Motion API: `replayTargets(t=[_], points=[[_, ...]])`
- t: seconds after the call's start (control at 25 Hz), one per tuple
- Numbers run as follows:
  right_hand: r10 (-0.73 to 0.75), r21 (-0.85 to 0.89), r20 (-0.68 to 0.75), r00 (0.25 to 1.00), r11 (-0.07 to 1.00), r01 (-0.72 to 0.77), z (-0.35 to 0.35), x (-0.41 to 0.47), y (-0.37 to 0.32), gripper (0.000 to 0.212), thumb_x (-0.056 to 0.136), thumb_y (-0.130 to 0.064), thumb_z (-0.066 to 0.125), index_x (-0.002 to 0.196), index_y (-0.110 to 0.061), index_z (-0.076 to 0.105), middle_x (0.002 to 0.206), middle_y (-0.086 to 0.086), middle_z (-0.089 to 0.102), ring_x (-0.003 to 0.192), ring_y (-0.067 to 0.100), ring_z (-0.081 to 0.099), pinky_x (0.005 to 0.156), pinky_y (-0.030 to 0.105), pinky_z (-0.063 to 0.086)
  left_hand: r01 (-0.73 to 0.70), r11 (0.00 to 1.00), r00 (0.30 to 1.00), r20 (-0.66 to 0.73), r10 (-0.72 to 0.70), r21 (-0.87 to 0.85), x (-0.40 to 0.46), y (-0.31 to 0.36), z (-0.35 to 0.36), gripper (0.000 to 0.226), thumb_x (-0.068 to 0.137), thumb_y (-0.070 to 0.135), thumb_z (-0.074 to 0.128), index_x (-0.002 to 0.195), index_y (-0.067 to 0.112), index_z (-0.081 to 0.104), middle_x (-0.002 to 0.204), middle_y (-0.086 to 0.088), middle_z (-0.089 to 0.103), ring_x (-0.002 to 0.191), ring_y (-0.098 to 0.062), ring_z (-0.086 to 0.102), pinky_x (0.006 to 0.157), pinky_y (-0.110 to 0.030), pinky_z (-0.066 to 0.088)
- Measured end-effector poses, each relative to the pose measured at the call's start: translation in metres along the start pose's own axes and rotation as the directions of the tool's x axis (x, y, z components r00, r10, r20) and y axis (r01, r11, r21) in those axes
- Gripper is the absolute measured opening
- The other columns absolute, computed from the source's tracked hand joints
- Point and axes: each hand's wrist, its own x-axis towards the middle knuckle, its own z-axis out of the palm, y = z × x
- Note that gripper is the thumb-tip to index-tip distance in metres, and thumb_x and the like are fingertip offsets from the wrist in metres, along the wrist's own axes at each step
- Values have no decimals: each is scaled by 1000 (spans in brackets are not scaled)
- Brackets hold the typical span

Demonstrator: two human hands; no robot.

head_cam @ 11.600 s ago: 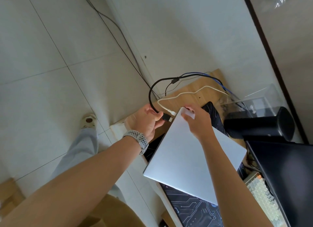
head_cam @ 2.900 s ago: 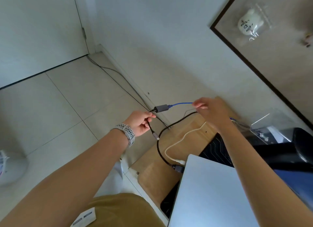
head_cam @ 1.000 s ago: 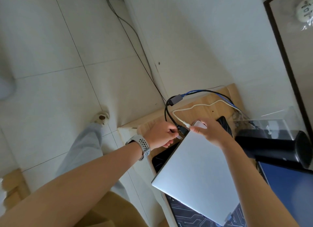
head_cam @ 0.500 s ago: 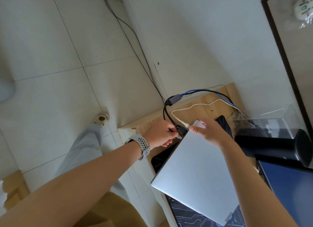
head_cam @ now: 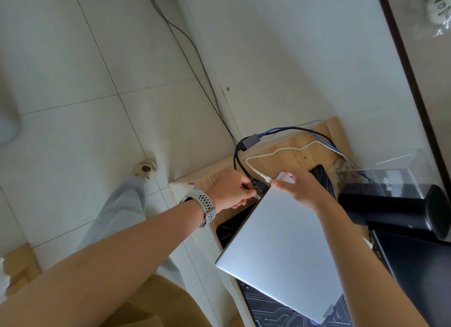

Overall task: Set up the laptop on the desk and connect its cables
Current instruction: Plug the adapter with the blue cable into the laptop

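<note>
Laptop [head_cam: 280, 248], lid closed, lies on the bench [head_cam: 288, 155] atop a dark mat. Left hand [head_cam: 231, 190] pinches the black cable plug [head_cam: 258, 185] at its rear corner. Right hand [head_cam: 297, 187] grips that corner, fingers curled.

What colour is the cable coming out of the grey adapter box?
Blue: the cable leaves the grey adapter box toward the wall, clearest in the head view.

Left hand [head_cam: 233, 188]: moved from the raised adapter cable to the black plug [head_cam: 259, 185] at the laptop [head_cam: 283, 248] edge.
Right hand [head_cam: 296, 188]: released blue cable, now grips laptop corner.
</note>
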Motion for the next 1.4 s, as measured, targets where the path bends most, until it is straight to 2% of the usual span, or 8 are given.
replayTargets(t=[0.28,0.6,0.72,0.8,0.92,1.04,1.16,1.4], points=[[-26,51,-35,999,998,28,-1,-5,-9,52,86,-39,63,101,11,56,97,26,58,93,39,53,77,45,45,94,989,995,-4,-95,-118,2,4,5,11,89,5,61,81,-2,65,55,-5,54,36,-4,44,37,-16,32],[-11,135,-7,1000,991,11,1,-3,-5,45,86,-37,64,90,7,55,83,16,52,77,21,44,62,29,33,112,991,987,-104,-119,-66,0,4,17,10,89,9,62,82,3,64,59,-3,57,39,-2,48,38,-14,35],[-36,96,-9,999,995,37,0,-2,-2,35,86,-39,63,77,-7,54,75,3,49,73,12,43,64,27,32,128,991,991,-20,-129,-41,-4,8,8,13,91,13,61,79,8,64,60,-5,59,43,-4,52,40,-14,42],[-36,78,0,999,996,36,-1,-2,-1,32,86,-41,63,67,-26,41,71,-11,40,69,4,38,62,21,30,131,991,991,29,-132,13,-10,12,-5,10,92,17,59,90,13,68,70,-7,65,56,-8,61,52,-19,54],[-20,67,32,999,998,18,-2,0,-1,32,84,-48,62,70,-33,38,73,-17,37,77,7,39,65,19,33,120,992,993,17,-121,34,-18,25,-36,17,94,16,55,102,15,70,82,-8,69,71,-13,66,67,-25,58],[4,68,122,993,998,-12,-11,4,1,38,83,-54,60,94,-18,59,91,-4,57,94,20,53,82,34,45,94,992,986,-130,-105,-87,-7,46,-68,13,91,14,57,96,10,69,81,-10,67,70,-15,66,68,-27,58],[29,71,160,987,997,-41,-37,9,-11,47,90,-52,51,123,-20,57,120,-6,60,118,15,53,95,35,39,33,883,955,-246,-166,-467,21,74,-98,9,89,7,58,91,2,65,74,-8,60,60,-15,59,65,-27,56],[55,104,-16,998,993,-53,-100,74,-15,27,94,-37,52,103,-16,66,99,-2,71,96,14,64,87,33,45,25,840,950,-250,-190,-543,92,117,-129,5,88,10,58,87,8,62,76,-6,57,64,-13,56,69,-28,58]])
